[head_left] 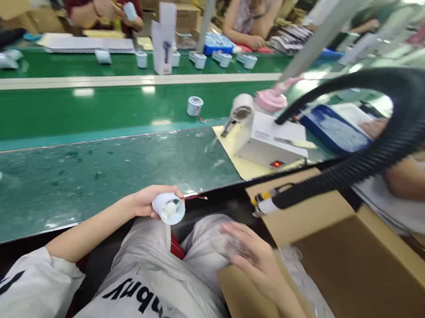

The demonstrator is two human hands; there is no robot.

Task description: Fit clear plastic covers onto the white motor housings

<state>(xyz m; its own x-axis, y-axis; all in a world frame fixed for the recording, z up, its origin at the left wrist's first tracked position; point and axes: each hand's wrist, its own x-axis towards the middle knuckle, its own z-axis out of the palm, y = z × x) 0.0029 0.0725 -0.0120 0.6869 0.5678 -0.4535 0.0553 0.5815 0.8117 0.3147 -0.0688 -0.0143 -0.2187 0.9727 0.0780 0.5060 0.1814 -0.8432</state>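
Note:
My left hand (pixel 146 200) is closed round a pale cup-shaped plastic housing (pixel 158 207), its open end tipped toward me and a whitish part inside. A thin red wire with a small white connector (pixel 205 197) sticks out to its right. Over my lap, at the carton's edge, my right hand (pixel 255 258) has its fingers curled round a see-through plastic piece (pixel 234 245), which motion blurs. More clear plastic pieces (pixel 295 257) lie along the near side of the open carton (pixel 334 267).
A white box-shaped device (pixel 271 135) with a glowing red switch stands on the bench, and a black corrugated hose (pixel 350 165) arches over the carton. Another housing (pixel 194 106) sits on the green conveyor (pixel 123 105). Co-workers sit across and at right.

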